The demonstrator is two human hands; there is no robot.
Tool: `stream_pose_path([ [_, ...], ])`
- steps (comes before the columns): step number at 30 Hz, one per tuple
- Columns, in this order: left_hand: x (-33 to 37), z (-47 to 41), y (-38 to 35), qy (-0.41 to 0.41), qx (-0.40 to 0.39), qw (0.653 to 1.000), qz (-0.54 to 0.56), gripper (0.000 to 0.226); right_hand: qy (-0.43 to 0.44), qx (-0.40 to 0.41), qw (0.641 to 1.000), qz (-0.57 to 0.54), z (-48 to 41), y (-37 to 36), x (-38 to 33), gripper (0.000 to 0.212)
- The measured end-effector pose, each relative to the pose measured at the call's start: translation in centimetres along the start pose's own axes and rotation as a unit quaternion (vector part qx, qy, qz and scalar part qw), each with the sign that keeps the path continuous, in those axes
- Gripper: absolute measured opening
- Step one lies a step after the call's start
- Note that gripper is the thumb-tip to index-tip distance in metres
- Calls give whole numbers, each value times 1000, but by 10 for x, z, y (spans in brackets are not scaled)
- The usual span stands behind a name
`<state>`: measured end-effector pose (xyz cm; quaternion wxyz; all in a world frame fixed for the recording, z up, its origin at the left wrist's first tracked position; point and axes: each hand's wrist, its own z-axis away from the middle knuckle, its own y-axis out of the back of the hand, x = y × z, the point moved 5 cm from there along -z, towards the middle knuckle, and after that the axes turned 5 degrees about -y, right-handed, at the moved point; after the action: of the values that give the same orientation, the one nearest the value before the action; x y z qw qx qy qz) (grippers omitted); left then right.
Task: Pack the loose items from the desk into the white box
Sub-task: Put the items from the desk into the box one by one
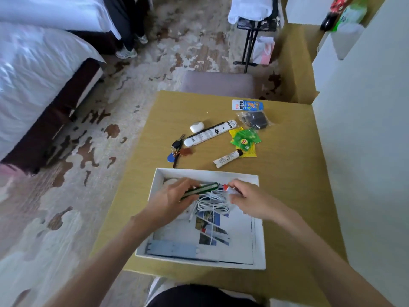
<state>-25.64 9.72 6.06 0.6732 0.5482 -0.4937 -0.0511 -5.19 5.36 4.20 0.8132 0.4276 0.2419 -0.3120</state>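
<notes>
Wooden desk [287, 196], open white box [259, 247]; left fingers [188, 187] gripping green pen [200, 189], right fingers [234, 187] pinching small packet [229, 189].

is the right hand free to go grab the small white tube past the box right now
Probably not yet: the right hand is pinching a small red-and-white item over the white box. The white tube itself lies uncovered on the desk.

My left hand [171, 199]: bare, no glove, ring or watch showing. My right hand [247, 201]: bare likewise, nothing on the fingers or wrist. Both forearms: uncovered along all of their visible length, no sleeve edge in view. Lower body, at the bottom edge: dark, near-black garment [199, 295] across my lap, with a strip of pale fabric just beside it.
</notes>
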Motion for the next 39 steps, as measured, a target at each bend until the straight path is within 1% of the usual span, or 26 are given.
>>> stream_pose_path([
  [3,-12,35,-11,16,-46,998,-41,23,-29,-33,991,122,0,-40,6,24],
  [6,-27,58,-20,15,-74,994,-81,27,-52,-23,958,280,-2,-69,18,36],
  [8,-32,64,-25,-8,-109,988,-110,30,-65,-24,947,315,-4,-83,25,33],
  [11,-35,63,-35,-30,-184,977,-109,31,-71,-19,955,287,-9,-93,30,25],
  [14,-38,59,-47,-40,-256,959,-114,29,-62,-13,980,189,-17,-95,26,27],
  [16,-38,57,-56,-41,-297,946,-123,32,-57,-20,989,136,-19,-95,22,24],
  [18,-37,55,-63,-45,-320,938,-127,31,-67,-9,993,100,-19,-94,24,28],
  [20,-37,53,-66,-45,-328,936,-120,28,-70,10,994,86,-18,-94,27,29],
  [22,-39,51,-64,-41,-316,942,-109,27,-68,32,995,73,-14,-92,28,28],
  [24,-40,46,-55,-38,-280,954,-98,28,-68,74,994,48,-8,-87,27,26],
  [26,-41,37,-39,-38,-219,971,-85,27,-39,148,987,44,-1,-73,19,23],
  [28,-42,22,-21,-46,-141,986,-78,25,3,229,973,36,6,-54,7,20],
  [29,-43,13,-12,-46,-101,991,-74,23,22,260,965,25,9,-44,1,20],
  [31,-49,-7,3,-25,-37,998,-53,20,47,298,953,3,9,-25,-7,20],
  [34,-60,-40,17,6,-4,1000,-8,18,48,302,952,-24,-3,1,-10,21],
  [37,-86,-73,28,93,16,995,27,17,66,301,951,-16,-33,29,-16,16],
  [39,-109,-90,31,152,26,987,48,22,47,291,955,27,-63,45,-17,15],
])
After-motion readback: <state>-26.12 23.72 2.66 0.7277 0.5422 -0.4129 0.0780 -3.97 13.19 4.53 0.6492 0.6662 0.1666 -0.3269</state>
